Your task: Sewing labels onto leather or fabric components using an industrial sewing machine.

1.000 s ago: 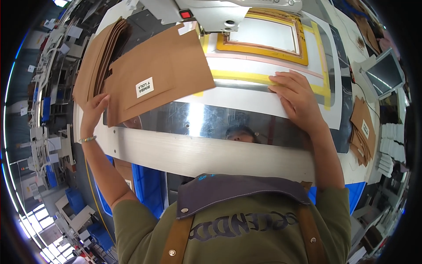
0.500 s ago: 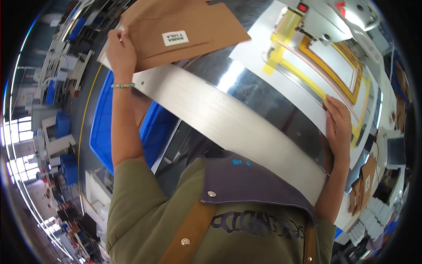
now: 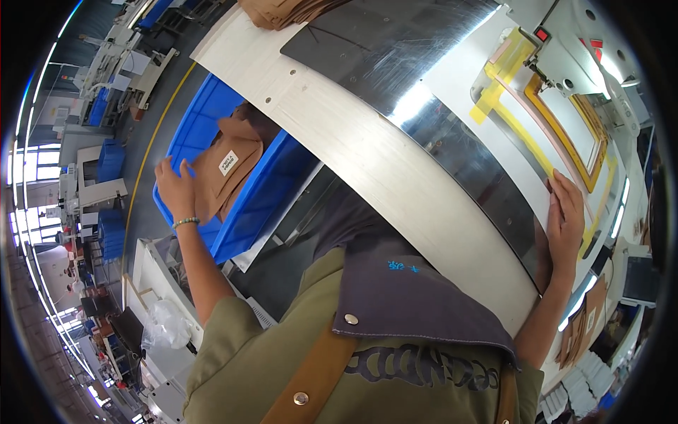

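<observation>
My left hand (image 3: 176,185) is at the left rim of a blue plastic bin (image 3: 247,242), fingers apart and holding nothing. Just right of it, brown flat pieces (image 3: 212,184), the upper one with a white label (image 3: 228,162), lie in the bin. My right hand (image 3: 566,215) rests with outstretched fingers at the near edge of a white sheet bordered by yellow tape (image 3: 530,145). A yellow rectangular frame (image 3: 597,169) is just beyond those fingers, beside the white machine head (image 3: 579,42).
A dark polished plate (image 3: 381,63) lies on the pale worktable (image 3: 367,177). Brown pieces lie stacked at its far left (image 3: 282,10) and at the right (image 3: 579,325). A monitor (image 3: 639,279) is at the right. Workstations and blue bins (image 3: 111,162) stand across the aisle.
My left hand has carried the labelled brown piece from the table leftward and down into the blue bin and let go. The view has turned left; my right hand stays by the tape.
</observation>
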### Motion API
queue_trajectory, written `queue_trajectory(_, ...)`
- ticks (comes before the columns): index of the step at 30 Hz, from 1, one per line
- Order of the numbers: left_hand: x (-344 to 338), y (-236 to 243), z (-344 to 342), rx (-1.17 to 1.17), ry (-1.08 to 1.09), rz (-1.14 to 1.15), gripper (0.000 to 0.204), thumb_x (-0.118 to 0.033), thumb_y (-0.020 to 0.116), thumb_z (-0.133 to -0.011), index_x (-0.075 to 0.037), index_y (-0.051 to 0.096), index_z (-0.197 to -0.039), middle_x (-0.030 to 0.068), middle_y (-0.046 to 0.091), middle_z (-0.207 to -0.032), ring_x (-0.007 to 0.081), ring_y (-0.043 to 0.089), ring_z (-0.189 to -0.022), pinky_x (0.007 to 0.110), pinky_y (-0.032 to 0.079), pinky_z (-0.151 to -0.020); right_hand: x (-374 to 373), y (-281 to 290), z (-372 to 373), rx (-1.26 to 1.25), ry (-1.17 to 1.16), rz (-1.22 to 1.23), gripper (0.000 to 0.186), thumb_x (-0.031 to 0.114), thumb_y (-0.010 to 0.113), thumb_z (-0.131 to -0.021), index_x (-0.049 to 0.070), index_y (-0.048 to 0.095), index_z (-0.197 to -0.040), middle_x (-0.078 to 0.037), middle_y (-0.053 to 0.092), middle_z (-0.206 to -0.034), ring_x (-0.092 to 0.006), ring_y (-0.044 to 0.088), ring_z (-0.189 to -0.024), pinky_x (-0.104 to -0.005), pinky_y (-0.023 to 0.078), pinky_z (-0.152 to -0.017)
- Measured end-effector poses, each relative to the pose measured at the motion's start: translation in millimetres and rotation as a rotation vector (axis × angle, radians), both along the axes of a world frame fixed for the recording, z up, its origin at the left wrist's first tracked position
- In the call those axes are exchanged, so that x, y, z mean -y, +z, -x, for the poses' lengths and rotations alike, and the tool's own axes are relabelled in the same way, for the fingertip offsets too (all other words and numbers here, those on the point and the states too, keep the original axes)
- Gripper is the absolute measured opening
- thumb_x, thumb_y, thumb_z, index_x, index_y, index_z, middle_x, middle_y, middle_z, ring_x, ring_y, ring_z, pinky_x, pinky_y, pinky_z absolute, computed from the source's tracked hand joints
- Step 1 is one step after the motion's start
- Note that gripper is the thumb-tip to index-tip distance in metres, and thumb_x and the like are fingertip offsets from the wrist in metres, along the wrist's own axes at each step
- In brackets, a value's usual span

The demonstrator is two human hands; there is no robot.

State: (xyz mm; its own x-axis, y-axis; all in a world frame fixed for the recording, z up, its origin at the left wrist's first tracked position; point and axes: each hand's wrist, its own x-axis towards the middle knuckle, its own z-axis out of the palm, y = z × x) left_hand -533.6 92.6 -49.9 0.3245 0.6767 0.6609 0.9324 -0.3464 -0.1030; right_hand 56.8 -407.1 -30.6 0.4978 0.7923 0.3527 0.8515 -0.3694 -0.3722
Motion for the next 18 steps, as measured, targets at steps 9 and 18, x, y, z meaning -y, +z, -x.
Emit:
queue_trajectory(9, 120.5, 11.1, -194.2, -0.069, -1.066, 1.55, 0.037, -0.023, 0.07, -0.105, 0.001, 0.072, -0.133, 0.0222, 0.074, -0.128, 0.0355, 0.069, -0.119, 0.043, 0.052, -0.107, 3.2, 24.1, 20.4, 0.018, -0.018, 0.06, 0.027, 0.003, 0.061, -0.104, 0.001, 0.075, -0.127, -0.012, 0.071, -0.14, -0.0308, 0.064, -0.132, -0.0405, 0.046, -0.115)
queue_trajectory(18, 202.0, -116.8, -273.4, -0.169, -1.33, 1.325, 0.038, -0.018, 0.065, -0.105, -0.001, 0.069, -0.138, 0.0223, 0.072, -0.135, 0.0375, 0.067, -0.126, 0.048, 0.051, -0.11, 81.9, 45.6, 95.3, -0.019, -0.215, -0.01, 0.024, 0.0, 0.062, -0.103, 0.001, 0.077, -0.122, -0.014, 0.077, -0.127, -0.03, 0.071, -0.123, -0.0388, 0.051, -0.11)
